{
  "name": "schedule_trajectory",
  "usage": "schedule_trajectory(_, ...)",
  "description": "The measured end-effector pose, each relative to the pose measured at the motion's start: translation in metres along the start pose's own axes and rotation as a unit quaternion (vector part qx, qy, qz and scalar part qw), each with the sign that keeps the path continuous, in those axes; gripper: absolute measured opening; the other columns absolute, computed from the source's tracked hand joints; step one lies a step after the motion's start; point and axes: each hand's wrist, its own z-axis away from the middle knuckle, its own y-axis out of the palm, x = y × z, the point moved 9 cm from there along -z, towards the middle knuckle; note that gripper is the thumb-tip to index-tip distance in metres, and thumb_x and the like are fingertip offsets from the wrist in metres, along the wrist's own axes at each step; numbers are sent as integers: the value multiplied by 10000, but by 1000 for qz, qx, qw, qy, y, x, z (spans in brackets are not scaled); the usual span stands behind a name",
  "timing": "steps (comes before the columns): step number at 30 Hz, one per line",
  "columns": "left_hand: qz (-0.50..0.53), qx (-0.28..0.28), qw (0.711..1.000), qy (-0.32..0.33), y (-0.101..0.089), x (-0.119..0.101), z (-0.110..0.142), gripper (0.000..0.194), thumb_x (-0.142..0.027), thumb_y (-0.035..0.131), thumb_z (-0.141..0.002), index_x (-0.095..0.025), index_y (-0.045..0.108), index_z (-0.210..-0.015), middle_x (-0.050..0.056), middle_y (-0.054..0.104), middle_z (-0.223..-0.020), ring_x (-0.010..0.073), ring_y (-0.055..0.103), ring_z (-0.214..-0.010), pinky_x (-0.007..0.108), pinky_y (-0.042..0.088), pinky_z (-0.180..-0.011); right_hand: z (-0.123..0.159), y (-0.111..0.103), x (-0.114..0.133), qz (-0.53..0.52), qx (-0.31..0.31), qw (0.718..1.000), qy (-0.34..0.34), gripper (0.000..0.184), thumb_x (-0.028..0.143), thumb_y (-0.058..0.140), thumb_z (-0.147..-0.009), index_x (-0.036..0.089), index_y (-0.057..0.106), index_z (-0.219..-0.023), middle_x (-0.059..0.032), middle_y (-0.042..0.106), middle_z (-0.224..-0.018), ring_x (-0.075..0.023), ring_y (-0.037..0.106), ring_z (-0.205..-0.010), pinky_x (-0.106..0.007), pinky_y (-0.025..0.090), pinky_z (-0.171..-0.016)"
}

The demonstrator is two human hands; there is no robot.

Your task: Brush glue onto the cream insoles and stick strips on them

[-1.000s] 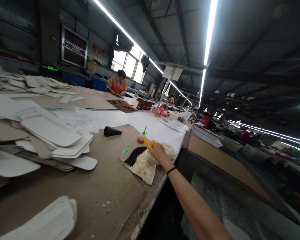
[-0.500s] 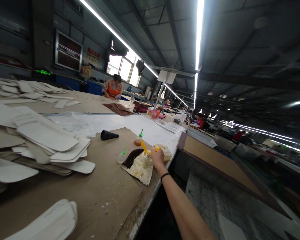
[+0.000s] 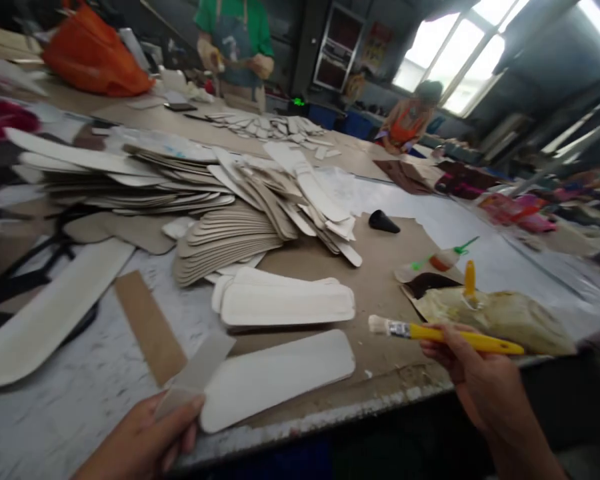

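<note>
At the lower left, my left hand (image 3: 153, 430) pinches a thin light-grey strip (image 3: 205, 360) between thumb and fingers. Its fingertips are at the left end of a white rounded panel (image 3: 280, 377) lying by the table edge. My right hand (image 3: 485, 377) grips the yellow handle of a paintbrush (image 3: 399, 328), the pale bristles pointing left over brown paper. Behind that hand lies a cream-crusted, glue-like mass (image 3: 520, 313) on a sheet, with a second yellow-handled brush (image 3: 469, 283) standing in it. Several more white panels (image 3: 290, 303) are stacked above the first.
Fanned piles of panels (image 3: 225, 243) spread across the left and middle. A brown strip (image 3: 150, 327) lies on the pale tabletop. Two squeeze bottles, one with orange liquid (image 3: 444, 259), and a black cone (image 3: 383, 222) stand farther back. Two people (image 3: 237, 60) work across the table.
The view has swung left and down. My left hand has come into view holding the grey strip. My right hand has drawn the paintbrush away from the crusted mass.
</note>
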Motion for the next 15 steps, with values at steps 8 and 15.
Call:
schedule_trajectory(8,71,10,997,8,3,-13,3,517,-650,525,-685,-159,542,-525,-54,372,-388,83,298,-409,228,203,-459,137,162,-25,-29,296,954,48,272,434,670,-783,164,649,-808,-58,683,-811,-135,634,-582,-248,559,-582)
schedule_trajectory(15,72,34,997,14,1,-5,2,502,-620,497,-708,-145,564,-562,-40,421,-398,73,331,-382,210,247,-437,143,176,-24,43,300,953,18,298,458,652,-789,161,655,-801,-45,655,-711,-153,624,-585,-265,539,-588)
